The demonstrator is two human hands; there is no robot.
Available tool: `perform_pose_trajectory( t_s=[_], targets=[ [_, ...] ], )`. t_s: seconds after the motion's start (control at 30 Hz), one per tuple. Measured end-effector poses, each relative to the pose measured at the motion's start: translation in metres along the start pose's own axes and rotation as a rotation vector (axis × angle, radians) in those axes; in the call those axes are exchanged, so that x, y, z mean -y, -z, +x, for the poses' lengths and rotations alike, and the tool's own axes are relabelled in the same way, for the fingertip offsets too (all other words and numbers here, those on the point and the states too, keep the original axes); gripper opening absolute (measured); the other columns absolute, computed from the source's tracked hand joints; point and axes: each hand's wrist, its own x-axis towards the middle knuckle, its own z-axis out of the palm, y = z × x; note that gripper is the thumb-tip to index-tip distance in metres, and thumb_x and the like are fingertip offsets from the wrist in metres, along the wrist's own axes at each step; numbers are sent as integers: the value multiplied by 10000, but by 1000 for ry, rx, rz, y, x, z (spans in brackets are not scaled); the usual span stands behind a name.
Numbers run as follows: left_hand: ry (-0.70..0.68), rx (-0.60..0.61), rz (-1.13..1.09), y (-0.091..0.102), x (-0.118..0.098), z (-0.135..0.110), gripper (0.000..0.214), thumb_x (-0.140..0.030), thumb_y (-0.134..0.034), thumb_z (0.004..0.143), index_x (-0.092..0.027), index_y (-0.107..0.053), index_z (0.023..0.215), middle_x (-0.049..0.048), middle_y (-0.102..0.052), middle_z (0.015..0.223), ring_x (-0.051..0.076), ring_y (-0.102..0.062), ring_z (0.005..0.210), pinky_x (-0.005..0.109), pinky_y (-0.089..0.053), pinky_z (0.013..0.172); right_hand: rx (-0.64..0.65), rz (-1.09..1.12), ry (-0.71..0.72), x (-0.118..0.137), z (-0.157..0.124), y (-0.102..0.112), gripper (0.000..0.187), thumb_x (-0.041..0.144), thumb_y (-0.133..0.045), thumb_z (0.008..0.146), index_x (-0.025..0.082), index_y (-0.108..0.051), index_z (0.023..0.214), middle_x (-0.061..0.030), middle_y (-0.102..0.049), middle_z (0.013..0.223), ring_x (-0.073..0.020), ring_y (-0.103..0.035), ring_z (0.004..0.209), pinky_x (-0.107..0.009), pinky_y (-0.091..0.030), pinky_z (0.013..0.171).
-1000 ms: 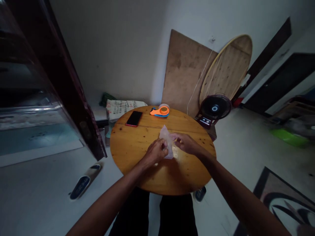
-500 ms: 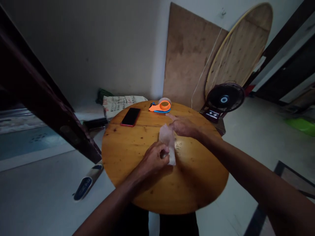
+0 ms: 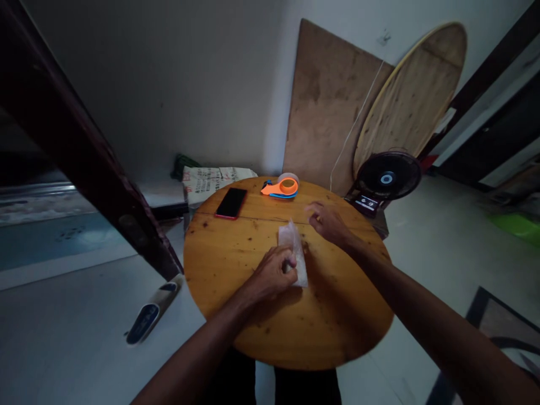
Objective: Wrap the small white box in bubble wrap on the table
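Observation:
My left hand (image 3: 274, 273) is closed over the lower part of a whitish, translucent wrapped strip (image 3: 298, 256) lying on the round wooden table (image 3: 228, 253). Its fingers curl against the strip, and whatever lies inside the wrapping is hidden. To the right of the strip's upper end, my right hand (image 3: 328, 223) hovers apart from it, fingers loosely bent and spread, with nothing visible in them. An orange and blue tape dispenser (image 3: 282, 189) with a clear roll sits near the table's far edge, beyond both hands.
A dark phone with a red edge (image 3: 231, 203) lies at the table's far left. Behind stand a printed sack (image 3: 215, 180), a brown board (image 3: 324, 101) and a round wooden top (image 3: 415, 84) against the wall. A black fan (image 3: 386, 179) stands at the right.
My right hand has come off the strip's upper end and moved right, its fingers curling more. The left hand keeps its place on the strip. The view has shifted slightly.

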Motion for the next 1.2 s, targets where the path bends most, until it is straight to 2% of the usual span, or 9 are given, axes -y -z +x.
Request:
perform_pose_trajectory(
  t_s=[0.1, 0.3, 0.5, 0.73, 0.83, 0.9, 1.03, 1.13, 1.2],
  targets=[
    [4, -9, -16, -2, 1, 0, 108, -132, -529, 669, -199, -538, 754, 23, -594, 951, 188, -540, 927, 314, -435, 847, 70, 93, 25, 9, -25, -3, 241, 202, -517, 841, 185, -644, 1045, -78, -645, 1024, -144, -609, 737, -279, -489, 719],
    [14, 55, 1, -2, 5, 6, 108, -125, -543, 656, -198, -549, 735, 62, -559, 1155, 252, -423, 1246, 406, -335, 1061, 66, 179, 154, 24, -48, -21, 271, 146, -482, 853, 200, -678, 1032, -79, -632, 1120, -194, -590, 1022, -330, -455, 904],
    [40, 118, -2, 1, 4, 11, 98, -110, -528, 658, -194, -520, 707, 59, -573, 1072, 244, -458, 1197, 428, -339, 1056, -12, 198, 142, 14, -46, -24, 253, 177, -484, 870, 189, -696, 1008, -89, -626, 1093, -203, -581, 1015, -344, -446, 908],
    [67, 161, -27, 4, 0, 14, 96, -115, -533, 658, -190, -485, 694, 61, -521, 1220, 255, -420, 1222, 430, -327, 1049, -2, 100, 139, 13, -55, -29, 278, 244, -482, 895, 226, -705, 1060, -87, -601, 1194, -223, -538, 1089, -387, -398, 942],
    [71, 167, -45, 4, 1, 15, 83, -123, -527, 659, -187, -494, 699, 51, -529, 1135, 231, -455, 1134, 393, -354, 1012, 44, 29, 189, 21, -46, -18, 353, 159, -483, 856, 243, -676, 1138, -90, -490, 1379, -243, -455, 1226, -414, -353, 990],
    [77, 154, -38, 3, 1, 15, 78, -125, -519, 657, -184, -493, 700, 46, -526, 1051, 217, -473, 1055, 362, -388, 949, 157, -54, 270, 27, -33, -12, 426, 120, -489, 824, 270, -647, 1190, -73, -365, 1495, -266, -343, 1340, -446, -322, 1015],
    [51, 149, -27, 4, -2, 16, 73, -120, -512, 654, -178, -476, 680, 24, -488, 896, 196, -471, 943, 321, -412, 847, 335, -313, 383, 32, 4, -14, 265, 163, -522, 832, 229, -745, 960, -103, -424, 1465, -347, -268, 1388, -512, -303, 1008],
    [53, 153, -19, 4, -3, 16, 82, -114, -529, 654, -175, -484, 684, 18, -468, 867, 201, -466, 966, 338, -400, 887, 311, -454, 432, 26, 29, -18, 268, 144, -489, 852, 150, -757, 872, -157, -492, 1400, -349, -308, 1366, -487, -276, 1048],
    [49, 155, -16, 4, -1, 16, 85, -112, -541, 659, -174, -492, 688, 21, -477, 887, 210, -468, 1000, 361, -385, 931, 248, -446, 388, 19, 37, -15, 289, 118, -485, 838, 143, -739, 971, -161, -463, 1421, -344, -335, 1347, -480, -298, 1039]
  ],
)
